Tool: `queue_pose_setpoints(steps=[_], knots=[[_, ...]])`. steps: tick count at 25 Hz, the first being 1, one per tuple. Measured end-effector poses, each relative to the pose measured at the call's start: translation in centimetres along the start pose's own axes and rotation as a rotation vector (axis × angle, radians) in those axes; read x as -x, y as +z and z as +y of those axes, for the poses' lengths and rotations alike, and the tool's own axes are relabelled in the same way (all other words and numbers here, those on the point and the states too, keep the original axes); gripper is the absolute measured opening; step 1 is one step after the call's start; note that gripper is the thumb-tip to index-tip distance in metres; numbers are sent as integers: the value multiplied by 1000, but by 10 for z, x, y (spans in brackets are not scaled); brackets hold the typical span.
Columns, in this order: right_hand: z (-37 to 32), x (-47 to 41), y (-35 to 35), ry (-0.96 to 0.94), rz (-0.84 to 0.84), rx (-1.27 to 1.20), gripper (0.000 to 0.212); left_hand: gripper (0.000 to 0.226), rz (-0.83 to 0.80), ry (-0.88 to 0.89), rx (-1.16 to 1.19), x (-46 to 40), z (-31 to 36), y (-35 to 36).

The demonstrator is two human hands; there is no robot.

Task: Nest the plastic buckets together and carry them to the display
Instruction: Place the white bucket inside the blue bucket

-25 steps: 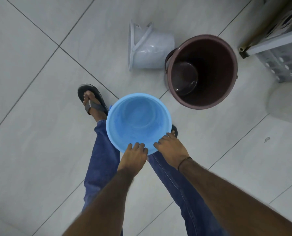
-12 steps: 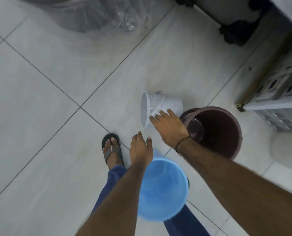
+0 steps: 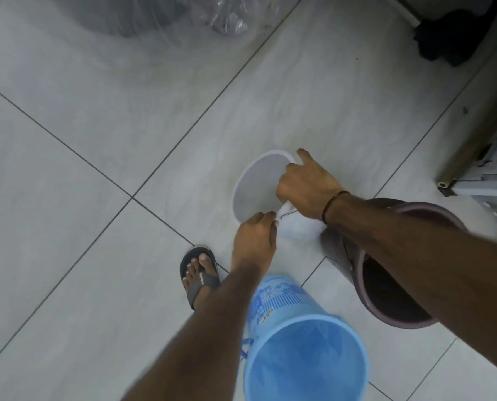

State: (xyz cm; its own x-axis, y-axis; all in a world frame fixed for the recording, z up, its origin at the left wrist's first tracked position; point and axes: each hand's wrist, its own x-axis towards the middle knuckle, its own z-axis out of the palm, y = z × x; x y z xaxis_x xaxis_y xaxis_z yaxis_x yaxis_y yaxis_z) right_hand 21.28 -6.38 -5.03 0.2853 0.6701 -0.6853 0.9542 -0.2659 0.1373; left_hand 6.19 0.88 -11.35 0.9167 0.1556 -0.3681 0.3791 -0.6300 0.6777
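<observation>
A small white bucket is tipped with its mouth toward me on the tiled floor. My right hand grips its rim and handle on the right side. My left hand touches its near edge at the handle, fingers curled on it. A blue bucket with a printed label stands upright near my legs, free of both hands. A dark maroon bucket stands at right, partly hidden by my right forearm.
My sandalled left foot is planted left of the blue bucket. A plastic-wrapped bundle lies at the top left. A metal-framed rack stands at the right edge, with a dark object behind it.
Both hands let go of the blue bucket, now standing on the floor. They reached forward to the white bucket, which has turned from lying on its side to mouth facing me.
</observation>
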Motion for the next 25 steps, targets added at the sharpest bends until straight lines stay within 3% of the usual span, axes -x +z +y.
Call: queue_pose_setpoints(steps=[4,9,13,16,21,25], knots=[[-27,24,17,111,200,-246,25,9,-151,318,-392,-3,-18,-46],[-92,13,59,187,131,-361,43,16,-316,429,-714,8,-52,-30],[-116,11,83,224,87,-378,51,37,-263,453,-826,25,-78,-19],[-119,12,89,195,76,-414,29,54,-278,470,-980,27,-84,-22],[-94,41,61,167,81,-397,30,39,-264,506,-1051,27,-56,-39],[-79,134,2,140,104,-388,31,42,-178,469,-1015,86,29,-91]])
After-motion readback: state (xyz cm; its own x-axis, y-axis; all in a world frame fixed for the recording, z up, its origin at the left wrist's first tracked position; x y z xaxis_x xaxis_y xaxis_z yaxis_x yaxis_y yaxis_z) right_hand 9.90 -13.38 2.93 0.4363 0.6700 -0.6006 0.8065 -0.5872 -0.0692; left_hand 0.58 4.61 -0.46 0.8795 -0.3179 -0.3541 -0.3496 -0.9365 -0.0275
